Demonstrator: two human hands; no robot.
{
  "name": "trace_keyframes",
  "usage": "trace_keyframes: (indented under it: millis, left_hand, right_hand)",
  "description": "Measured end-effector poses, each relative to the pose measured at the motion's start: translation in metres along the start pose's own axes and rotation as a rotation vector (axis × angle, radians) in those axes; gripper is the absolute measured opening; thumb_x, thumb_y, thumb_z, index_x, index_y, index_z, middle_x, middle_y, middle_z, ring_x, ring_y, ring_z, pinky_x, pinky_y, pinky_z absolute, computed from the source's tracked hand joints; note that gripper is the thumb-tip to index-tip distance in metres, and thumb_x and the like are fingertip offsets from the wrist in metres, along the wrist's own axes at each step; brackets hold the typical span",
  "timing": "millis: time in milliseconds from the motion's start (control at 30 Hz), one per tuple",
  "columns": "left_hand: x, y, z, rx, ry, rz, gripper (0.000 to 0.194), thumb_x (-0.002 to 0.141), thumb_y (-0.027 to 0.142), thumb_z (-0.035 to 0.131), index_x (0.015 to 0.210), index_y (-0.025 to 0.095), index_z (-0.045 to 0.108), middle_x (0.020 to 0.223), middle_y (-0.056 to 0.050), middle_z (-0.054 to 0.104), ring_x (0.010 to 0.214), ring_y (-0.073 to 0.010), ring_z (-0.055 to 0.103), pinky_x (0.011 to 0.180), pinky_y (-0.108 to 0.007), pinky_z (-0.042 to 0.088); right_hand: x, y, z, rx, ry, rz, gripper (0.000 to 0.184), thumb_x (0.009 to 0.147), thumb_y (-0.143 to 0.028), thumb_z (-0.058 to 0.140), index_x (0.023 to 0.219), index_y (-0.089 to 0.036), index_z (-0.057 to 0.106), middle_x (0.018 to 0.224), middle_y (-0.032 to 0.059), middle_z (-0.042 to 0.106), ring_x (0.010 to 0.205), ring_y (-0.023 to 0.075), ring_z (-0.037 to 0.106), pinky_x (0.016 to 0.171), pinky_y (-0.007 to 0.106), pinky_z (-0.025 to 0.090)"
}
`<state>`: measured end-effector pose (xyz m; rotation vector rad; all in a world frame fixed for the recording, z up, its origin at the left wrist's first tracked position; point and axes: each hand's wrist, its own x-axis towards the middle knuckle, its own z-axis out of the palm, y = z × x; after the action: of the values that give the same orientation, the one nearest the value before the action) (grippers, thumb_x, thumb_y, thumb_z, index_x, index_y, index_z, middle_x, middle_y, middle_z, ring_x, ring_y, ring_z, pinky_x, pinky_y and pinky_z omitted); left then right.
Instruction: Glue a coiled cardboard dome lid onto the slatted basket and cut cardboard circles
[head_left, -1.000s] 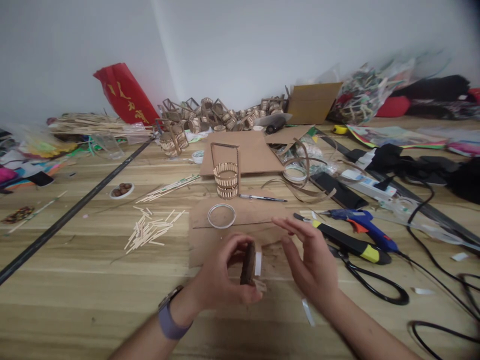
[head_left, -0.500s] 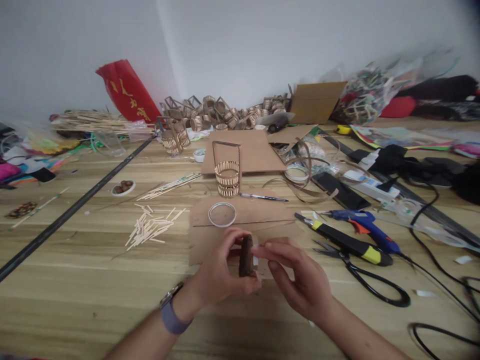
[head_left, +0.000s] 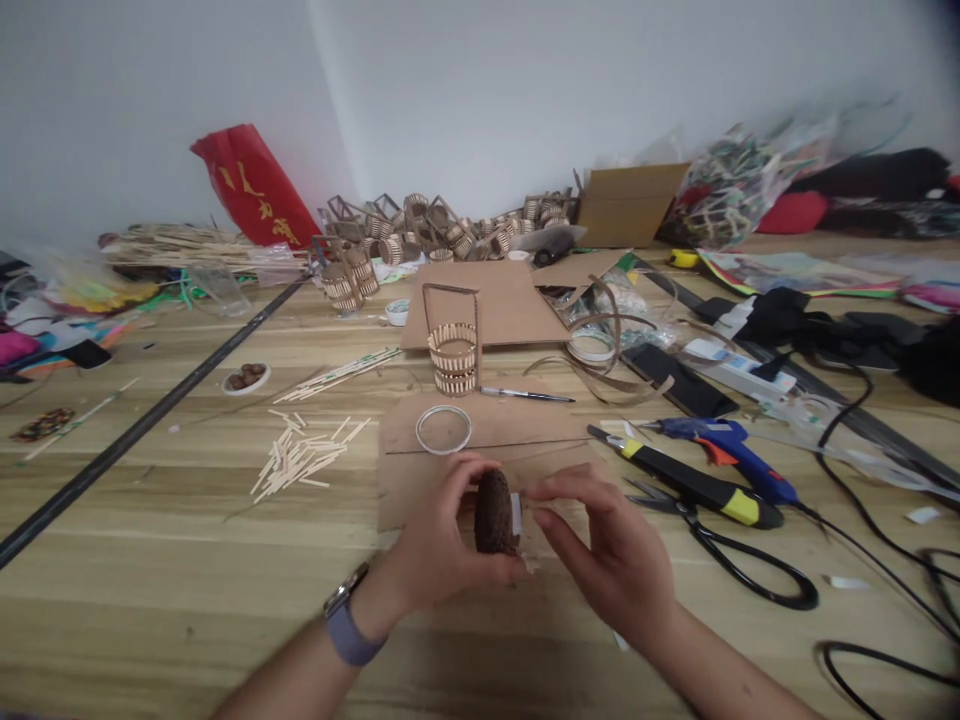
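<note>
Head view: the left hand (head_left: 439, 545) grips a dark brown piece (head_left: 493, 515) in its fingers, above the surface (head_left: 187, 600). A white strip (head_left: 516, 513) shows along its side; the right hand (head_left: 619, 550), fingers narrowly parted, is just beside. 1 handled basket (head_left: 454, 372) stands beyond.

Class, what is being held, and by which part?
A dark brown piece, by opposite ends, in the left hand. Whether the right hand grips the white strip cannot be told.
</note>
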<state>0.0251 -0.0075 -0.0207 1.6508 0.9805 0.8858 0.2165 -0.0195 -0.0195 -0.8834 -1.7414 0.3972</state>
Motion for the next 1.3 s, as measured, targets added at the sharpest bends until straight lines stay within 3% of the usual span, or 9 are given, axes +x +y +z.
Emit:
trace_keyframes:
  millis: [100, 233, 500, 633, 833, 967, 1133, 1233, 1300]
  left_hand:
    - [-0.001, -0.002, 0.001, 0.046, 0.001, 0.022, 0.079, 0.055, 0.035, 0.088, 0.121, 0.021, 0.049, 0.13, -0.012, 0.045, 0.116, -0.0299, 0.052, 0.099, -0.043, 0.046]
    - [0.0, -0.005, 0.001, 0.08, 0.029, 0.026, 0.079, 0.054, 0.033, 0.089, 0.121, 0.02, 0.049, 0.13, -0.012, 0.045, 0.114, -0.0301, 0.054, 0.097, -0.044, 0.048]
    - [0.0, -0.01, 0.0, 0.216, 0.126, 0.084, 0.074, 0.062, 0.025, 0.084, 0.126, 0.021, 0.046, 0.133, -0.014, 0.043, 0.122, -0.0311, 0.051, 0.102, -0.048, 0.046]
    - [0.0, -0.011, 0.001, 0.355, 0.22, 0.143, 0.077, 0.059, 0.017, 0.082, 0.126, 0.02, 0.044, 0.131, -0.014, 0.046, 0.124, -0.0321, 0.049, 0.104, -0.05, 0.044]
    - [0.001, -0.012, 0.003, 0.547, 0.316, 0.228, 0.074, 0.063, 0.019, 0.078, 0.128, 0.018, 0.042, 0.127, -0.015, 0.049, 0.123, -0.0333, 0.051, 0.102, -0.051, 0.046]
    - [-0.001, -0.013, 0.003, 0.559, 0.3, 0.249, 0.076, 0.064, 0.021, 0.079, 0.13, 0.018, 0.041, 0.128, -0.016, 0.048, 0.123, -0.0332, 0.051, 0.102, -0.051, 0.046]
    - [-0.006, -0.009, 0.001, 0.409, 0.169, 0.267, 0.085, 0.06, 0.032, 0.088, 0.131, 0.022, 0.043, 0.131, -0.014, 0.047, 0.123, -0.0316, 0.051, 0.102, -0.046, 0.048]
    - [-0.007, -0.007, 0.0, 0.327, 0.12, 0.256, 0.087, 0.059, 0.04, 0.089, 0.132, 0.024, 0.043, 0.133, -0.012, 0.047, 0.124, -0.0306, 0.051, 0.102, -0.044, 0.048]
    - [-0.006, -0.008, -0.002, 0.337, 0.169, 0.244, 0.084, 0.061, 0.038, 0.087, 0.131, 0.024, 0.043, 0.133, -0.012, 0.046, 0.125, -0.031, 0.05, 0.103, -0.046, 0.046]
  right_hand:
    - [0.0, 0.001, 0.004, 0.019, 0.006, 0.039, 0.024, 0.083, -0.013, 0.067, 0.099, -0.028, 0.058, 0.079, -0.0011, 0.062, 0.071, 0.0162, 0.059, 0.065, 0.026, 0.048]
    - [-0.001, 0.005, 0.008, 0.041, -0.052, 0.089, 0.028, 0.084, -0.018, 0.068, 0.107, -0.028, 0.056, 0.079, -0.0026, 0.056, 0.069, 0.0142, 0.054, 0.064, 0.023, 0.047]
    - [-0.001, 0.013, 0.003, 0.202, -0.195, 0.274, 0.043, 0.082, -0.031, 0.073, 0.118, -0.027, 0.05, 0.079, -0.003, 0.059, 0.072, 0.0154, 0.058, 0.068, 0.027, 0.047]
    - [0.002, 0.013, -0.001, 0.269, -0.165, 0.411, 0.035, 0.087, -0.029, 0.064, 0.118, -0.028, 0.048, 0.077, -0.0034, 0.061, 0.072, 0.0157, 0.061, 0.07, 0.029, 0.047]
    - [0.004, 0.007, 0.008, 0.304, -0.206, 0.553, 0.035, 0.08, -0.023, 0.063, 0.112, -0.023, 0.049, 0.075, -0.0017, 0.065, 0.071, 0.017, 0.062, 0.068, 0.031, 0.047]
    - [0.006, 0.006, 0.009, 0.462, -0.197, 0.645, 0.04, 0.077, -0.026, 0.071, 0.11, -0.023, 0.048, 0.072, -0.0031, 0.064, 0.07, 0.016, 0.062, 0.066, 0.03, 0.047]
    - [0.008, 0.01, 0.01, 0.809, -0.328, 0.854, 0.051, 0.068, -0.038, 0.084, 0.106, -0.022, 0.053, 0.072, -0.0047, 0.062, 0.066, 0.0131, 0.06, 0.063, 0.026, 0.046]
    - [0.007, 0.014, 0.012, 0.85, -0.348, 0.911, 0.049, 0.067, -0.04, 0.085, 0.102, -0.021, 0.056, 0.074, -0.0037, 0.061, 0.068, 0.0133, 0.059, 0.064, 0.026, 0.045]
    - [0.007, 0.015, 0.012, 0.792, -0.3, 0.88, 0.047, 0.069, -0.043, 0.083, 0.101, -0.022, 0.056, 0.074, -0.0035, 0.061, 0.069, 0.0136, 0.059, 0.064, 0.026, 0.044]
